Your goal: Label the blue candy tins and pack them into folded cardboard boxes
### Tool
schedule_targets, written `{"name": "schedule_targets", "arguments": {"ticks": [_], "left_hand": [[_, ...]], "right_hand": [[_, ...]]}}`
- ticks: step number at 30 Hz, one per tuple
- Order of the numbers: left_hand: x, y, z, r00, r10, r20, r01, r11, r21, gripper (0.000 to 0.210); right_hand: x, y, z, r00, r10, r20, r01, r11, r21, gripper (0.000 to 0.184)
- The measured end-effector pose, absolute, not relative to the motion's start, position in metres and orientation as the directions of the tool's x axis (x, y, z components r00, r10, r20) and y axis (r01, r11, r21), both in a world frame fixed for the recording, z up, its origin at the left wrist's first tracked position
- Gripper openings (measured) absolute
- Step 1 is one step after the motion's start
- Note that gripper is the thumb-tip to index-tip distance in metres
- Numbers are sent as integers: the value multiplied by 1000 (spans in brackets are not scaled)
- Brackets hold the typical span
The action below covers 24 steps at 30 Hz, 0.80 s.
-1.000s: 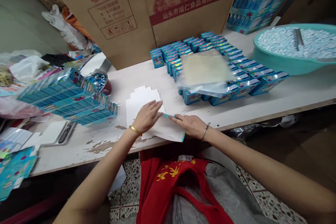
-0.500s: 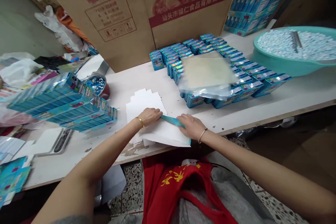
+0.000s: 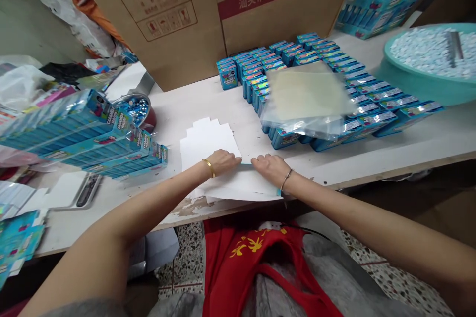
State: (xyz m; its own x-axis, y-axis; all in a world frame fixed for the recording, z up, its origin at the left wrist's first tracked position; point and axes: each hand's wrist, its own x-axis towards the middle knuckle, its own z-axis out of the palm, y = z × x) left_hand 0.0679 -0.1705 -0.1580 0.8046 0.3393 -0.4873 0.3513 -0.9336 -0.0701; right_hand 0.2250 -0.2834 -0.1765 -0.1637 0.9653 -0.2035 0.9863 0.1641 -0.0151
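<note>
A flat cardboard box blank (image 3: 238,185), white on its upper face with blue showing at a folded edge, lies near the table's front edge. On that edge my left hand (image 3: 224,162) is closed, fingers pressed together at the fold. A short gap to the right, my right hand (image 3: 271,171) pinches the same edge, knuckles up. The fingertips of both hands are partly hidden. Beneath and behind the blank sits a pile of white blanks (image 3: 208,141) with stepped outlines.
Rows of small blue candy boxes (image 3: 284,139) stand behind, with clear plastic sheets (image 3: 308,94) on top. Wrapped stacks of blue boxes (image 3: 107,136) and a bowl of blue-wrapped candies (image 3: 148,119) are left. A teal basin (image 3: 412,77) holds white pieces. A large carton (image 3: 193,49) stands behind.
The blue strip along the blank's edge, broad before, now shows only as a thin line between my hands. My view has shifted slightly, and my hands are closer together.
</note>
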Motion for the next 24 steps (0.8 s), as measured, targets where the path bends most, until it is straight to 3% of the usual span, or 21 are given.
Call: {"name": "schedule_targets", "arguments": {"ticks": [4,7,9,12,16,18,20,22,24], "left_hand": [[68,-171,-158,763,408,-502,409,-905,-115,27],[57,-175,-144,774,443,-453,461,-884,-77,29],[42,-186,-128,837,417,-355,452,-892,18,34],[17,-216,-110,912,329,-245,385,-892,238,59],[1,-245,-115,874,375,-309,476,-787,393,25],[3,-242,-126,828,470,-306,560,-712,423,19],[9,-230,-135,808,512,-292,586,-650,484,14],[14,-217,-140,810,509,-290,580,-628,518,14],[15,-210,-143,829,492,-265,556,-684,472,15]], "right_hand": [[234,-273,-172,-237,941,-243,970,244,-1,32],[243,-270,-168,-265,937,-227,963,270,-9,36],[246,-270,-169,-247,945,-215,968,252,-7,38],[248,-266,-172,-243,944,-225,969,245,-22,39],[254,-260,-166,-270,927,-260,961,240,-139,37],[256,-265,-156,-269,950,-159,942,225,-247,36],[251,-281,-147,-248,967,61,908,254,-333,35],[242,-305,-147,-256,932,256,883,333,-329,34],[230,-329,-161,-311,900,304,889,389,-241,36]]}}
